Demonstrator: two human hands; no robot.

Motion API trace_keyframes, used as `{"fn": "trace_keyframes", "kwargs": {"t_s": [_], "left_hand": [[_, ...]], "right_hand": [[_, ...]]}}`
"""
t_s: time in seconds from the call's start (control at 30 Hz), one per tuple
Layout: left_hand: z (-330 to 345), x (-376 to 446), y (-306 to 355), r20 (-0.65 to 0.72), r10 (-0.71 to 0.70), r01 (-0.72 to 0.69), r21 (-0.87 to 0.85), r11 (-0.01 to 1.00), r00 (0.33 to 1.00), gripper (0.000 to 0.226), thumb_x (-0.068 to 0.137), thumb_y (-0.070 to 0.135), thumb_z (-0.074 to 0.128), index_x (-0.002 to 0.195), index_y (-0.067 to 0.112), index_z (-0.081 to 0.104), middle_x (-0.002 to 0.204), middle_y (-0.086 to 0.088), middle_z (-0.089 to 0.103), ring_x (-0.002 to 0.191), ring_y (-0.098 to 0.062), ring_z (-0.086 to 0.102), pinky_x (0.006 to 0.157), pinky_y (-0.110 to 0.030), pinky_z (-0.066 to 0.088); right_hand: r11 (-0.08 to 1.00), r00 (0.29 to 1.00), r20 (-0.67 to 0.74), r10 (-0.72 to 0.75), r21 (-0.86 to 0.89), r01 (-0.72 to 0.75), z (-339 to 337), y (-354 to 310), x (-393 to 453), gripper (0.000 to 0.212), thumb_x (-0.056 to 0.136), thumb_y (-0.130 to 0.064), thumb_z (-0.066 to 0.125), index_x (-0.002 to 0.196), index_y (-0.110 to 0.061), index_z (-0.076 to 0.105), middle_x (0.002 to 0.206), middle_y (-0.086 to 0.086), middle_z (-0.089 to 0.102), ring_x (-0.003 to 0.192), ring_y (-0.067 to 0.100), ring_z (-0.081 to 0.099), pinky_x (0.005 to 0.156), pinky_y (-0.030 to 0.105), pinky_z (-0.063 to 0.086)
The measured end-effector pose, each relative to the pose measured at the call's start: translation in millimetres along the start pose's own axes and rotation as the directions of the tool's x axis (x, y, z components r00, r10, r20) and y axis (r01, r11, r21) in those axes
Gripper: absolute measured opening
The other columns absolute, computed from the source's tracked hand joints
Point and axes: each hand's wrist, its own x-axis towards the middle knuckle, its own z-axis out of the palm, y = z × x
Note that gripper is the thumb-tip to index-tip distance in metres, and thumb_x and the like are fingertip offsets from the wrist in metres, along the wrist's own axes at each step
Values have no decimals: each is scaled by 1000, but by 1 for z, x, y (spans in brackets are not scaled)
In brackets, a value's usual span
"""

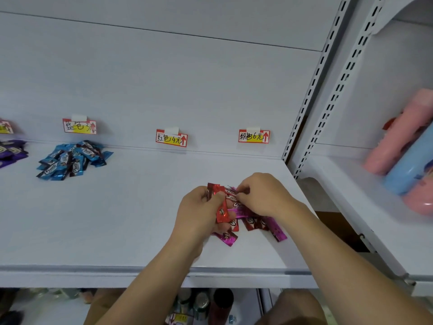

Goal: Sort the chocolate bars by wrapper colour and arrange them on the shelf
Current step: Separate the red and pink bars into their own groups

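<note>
Sorting looked to me a good way along but not finished: a heap of blue bars [72, 159] lay under the blue price tag [79, 126] at the back of the shelf [140, 231], and a purple heap [11, 152] sat at the far left edge under another tag [5, 127], the two heaps near each other but apart. Nothing lay yet beneath the red tag [171, 138] or the pink tag [254, 136], so I judged those two colours were what remained. They were mixed in one pile [248, 219] toward the front right of the shelf, red and magenta-pink wrappers overlapping, directly under both hands. My left hand [199, 212] had its fingers curled round a red bar [221, 209], held roughly upright above the pile. My right hand [264, 195] pinched at wrappers on top of the pile with thumb and fingertips; I could not tell which single bar it held, only that the foil at its fingertips looked pinkish. A pink bar [226, 238] lay on the shelf below the left hand, another [277, 229] at the pile's right edge. On the neighbouring shelf stood pink and blue cylinders [403, 151], no part of this job.
</note>
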Motion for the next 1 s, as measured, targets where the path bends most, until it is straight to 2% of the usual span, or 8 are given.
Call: {"fn": "trace_keyframes", "kwargs": {"t_s": [0.1, 0.23, 0.33, 0.43, 0.63, 0.73, 0.83, 1.0], "left_hand": [[1, 3, 0, 14, -23, 23, -31, 999, 1000, 12, 102, 5, 56, 110, 4, 65, 95, -15, 78, 82, -29, 79, 59, -34, 60], [0, 8, 1, 23, -12, 13, -49, 999, 1000, 16, 101, 0, 56, 112, 7, 65, 99, -14, 78, 84, -26, 79, 67, -37, 64], [0, 9, 4, 19, -4, 5, -92, 996, 1000, 14, 102, 1, 57, 111, 4, 66, 98, -16, 78, 84, -28, 79, 67, -36, 65], [0, 9, 6, 6, 4, -3, -129, 992, 1000, 11, 101, 4, 60, 106, 2, 70, 97, -22, 77, 81, -29, 79, 63, -30, 62], [-9, 10, 3, -74, 28, -36, -108, 994, 997, 11, 104, 6, 57, 109, 5, 67, 93, -15, 79, 80, -27, 79, 61, -30, 62], [-15, 11, 3, -84, 23, -31, -95, 995, 996, 12, 105, 7, 56, 114, 6, 64, 92, -10, 80, 83, -27, 79, 60, -31, 63], [-16, 11, 4, -54, 12, -16, -84, 996, 998, 12, 105, 5, 55, 114, 6, 63, 94, -12, 80, 82, -27, 79, 59, -30, 62], [-13, 15, -1, -39, -4, 1, -75, 997, 999, 14, 103, 3, 56, 115, 5, 63, 96, -16, 79, 84, -29, 79, 65, -36, 64]], "right_hand": [[999, 997, -67, 30, 21, -28, -5, -2, 1, 20, 93, -28, 61, 90, -25, 80, 88, -5, 75, 84, 20, 68, 74, 34, 56], [911, 963, -209, 169, 406, -72, -13, -4, -13, 17, 93, -26, 69, 80, -27, 80, 80, -15, 75, 78, 2, 67, 73, 28, 55], [662, 973, -91, 211, 746, -74, -21, -18, -34, 11, 93, -29, 75, 84, -29, 82, 74, -15, 75, 65, -2, 66, 68, 26, 52], [594, 985, -22, 170, 800, -84, -16, -29, -46, 13, 95, -31, 74, 86, -28, 82, 76, -4, 76, 65, 6, 66, 68, 32, 54], [716, 955, -201, 218, 698, -16, -2, -23, -41, 12, 96, -29, 70, 88, -30, 80, 80, -15, 75, 75, 0, 68, 72, 25, 53], [971, 872, -471, 136, 240, -22, -1, 4, -26, 14, 97, -27, 65, 93, -25, 78, 86, -10, 68, 82, 14, 64, 69, 31, 51], [994, 948, -318, 8, -97, -41, 8, 22, -13, 21, 100, -28, 59, 95, -23, 79, 87, -2, 60, 84, 22, 56, 66, 35, 49], [991, 954, -272, -126, 0, 131, 7, 17, -11, 24, 101, -40, 59, 108, -29, 79, 100, -2, 63, 98, 23, 56, 78, 38, 51]]}}
